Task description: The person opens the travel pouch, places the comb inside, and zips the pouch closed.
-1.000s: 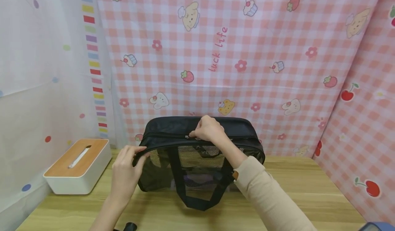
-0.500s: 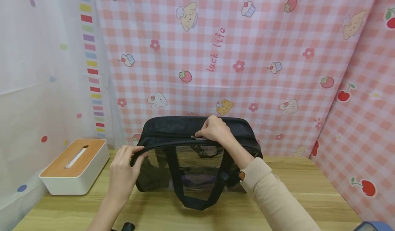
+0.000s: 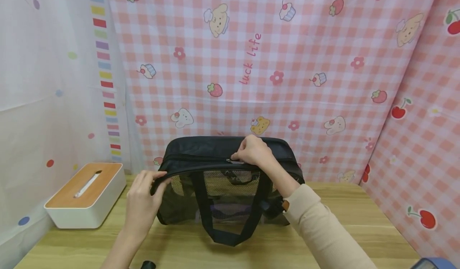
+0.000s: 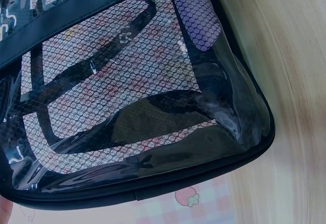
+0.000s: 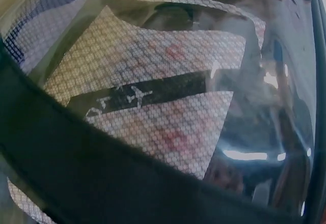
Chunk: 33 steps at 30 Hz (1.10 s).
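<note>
A black bag [image 3: 201,146] with see-through mesh panels stands upright on the table. My left hand [image 3: 141,201] pinches its top left corner between thumb and fingers. Along the top, my right hand [image 3: 254,151] pinches the small metal zipper pull [image 3: 229,160], right of the bag's middle. A black handle strap [image 3: 227,237] hangs down over the front. Inside, low behind the mesh, lies something purple [image 4: 196,18], its kind hidden by the panel. The right wrist view is filled by the mesh panel [image 5: 153,51] and a broad dark strap [image 5: 91,158].
A white tissue box [image 3: 80,218] with a wooden lid stands on the left of the wooden table [image 3: 345,217]. A small black object [image 3: 148,265] and a blue-rimmed item [image 3: 436,262] show at the near edge. A checked pink cloth [image 3: 309,113] hangs behind the bag.
My right hand has drawn the zipper pull a short way to the right along the bag's top. The left hand keeps its grip on the corner.
</note>
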### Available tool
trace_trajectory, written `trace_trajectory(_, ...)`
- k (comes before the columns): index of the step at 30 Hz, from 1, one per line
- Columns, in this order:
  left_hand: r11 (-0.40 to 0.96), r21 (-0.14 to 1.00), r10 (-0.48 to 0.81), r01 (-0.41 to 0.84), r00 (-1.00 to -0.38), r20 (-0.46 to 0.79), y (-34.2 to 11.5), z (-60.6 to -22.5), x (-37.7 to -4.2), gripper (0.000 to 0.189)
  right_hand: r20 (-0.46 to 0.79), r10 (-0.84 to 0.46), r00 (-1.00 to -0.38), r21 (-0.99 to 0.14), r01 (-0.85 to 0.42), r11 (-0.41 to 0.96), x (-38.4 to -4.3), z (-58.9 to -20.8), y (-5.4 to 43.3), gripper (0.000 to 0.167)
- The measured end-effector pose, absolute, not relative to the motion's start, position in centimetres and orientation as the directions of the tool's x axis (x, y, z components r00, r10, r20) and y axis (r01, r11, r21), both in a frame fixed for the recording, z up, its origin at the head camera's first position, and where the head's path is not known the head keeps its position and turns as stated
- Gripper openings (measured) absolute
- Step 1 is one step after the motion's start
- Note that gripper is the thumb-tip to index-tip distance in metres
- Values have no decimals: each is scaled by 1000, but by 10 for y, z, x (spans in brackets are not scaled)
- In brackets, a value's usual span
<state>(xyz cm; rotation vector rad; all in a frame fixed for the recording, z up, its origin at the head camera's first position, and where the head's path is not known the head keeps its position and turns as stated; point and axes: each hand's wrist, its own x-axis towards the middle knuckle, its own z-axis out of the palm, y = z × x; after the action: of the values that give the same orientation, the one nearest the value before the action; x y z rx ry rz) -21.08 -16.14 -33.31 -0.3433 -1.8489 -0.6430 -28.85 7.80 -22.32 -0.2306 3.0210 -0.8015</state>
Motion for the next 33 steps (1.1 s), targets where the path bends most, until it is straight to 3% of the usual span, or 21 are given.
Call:
trace_trajectory(22,813,274,-73,515,-376,924,-163,-333,-209,26,73,-147,-986,-488,-164,857,-293,-221,121,26)
trace_trajectory(33,809,274,-76,519,-370,926,-162,-334,-211,26,76,-141,-987,-550,-159,820,-294,-220,144,27)
